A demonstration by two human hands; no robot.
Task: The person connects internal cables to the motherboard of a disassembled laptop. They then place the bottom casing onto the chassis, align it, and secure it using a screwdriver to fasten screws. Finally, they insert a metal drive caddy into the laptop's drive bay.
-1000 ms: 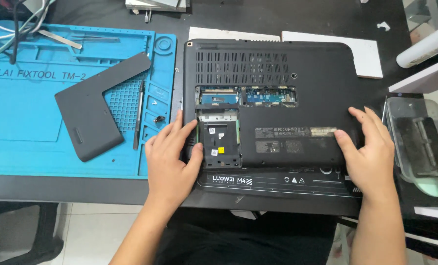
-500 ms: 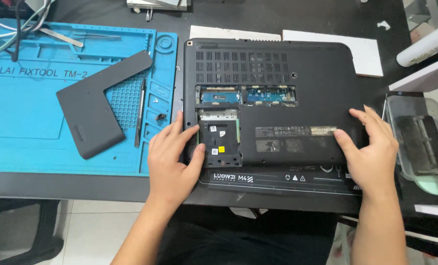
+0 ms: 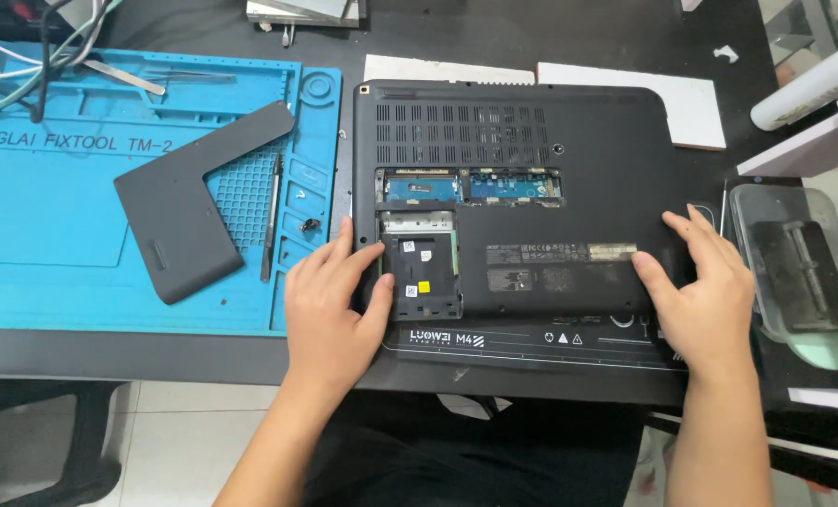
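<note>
Item: black laptop (image 3: 569, 188), lying bottom-up on a dark mat (image 3: 532, 352) at the near edge of the black table (image 3: 532, 38). An L-shaped opening in its base exposes green circuit boards (image 3: 466, 186) and, below them, a drive bay holding a black drive (image 3: 424, 277) with a small yellow sticker.

Left hand (image 3: 330, 310): resting at the laptop's left edge, fingers spread, thumb laid along the left side of the drive. The grip is loose; it pinches nothing.

Right hand (image 3: 705, 296): flat on the laptop's near right corner, fingers spread and pressing down, holding nothing.

Adjacent: blue silicone work mat (image 3: 53, 272) to the left, carrying the removed L-shaped cover panel (image 3: 189, 221), a slim dark pry tool (image 3: 271, 221) just beside the panel, and a small screw (image 3: 308, 225) in one of the mat's shallow trays. Metal tweezers (image 3: 123, 77) lie at the mat's far edge. A clear plastic container (image 3: 794, 272) stands just right of the right hand.

Hazards, as judged:
- The thumb sits next to open circuitry; a slip could put skin or static on the boards.
- If the drive is levered up at an angle rather than slid out, its connector may be strained.
- The laptop lies close to the table's near edge; uneven pressure from either hand could shift it toward the lap.
- The loose screw may roll out of its shallow tray if the mat is bumped.
</note>
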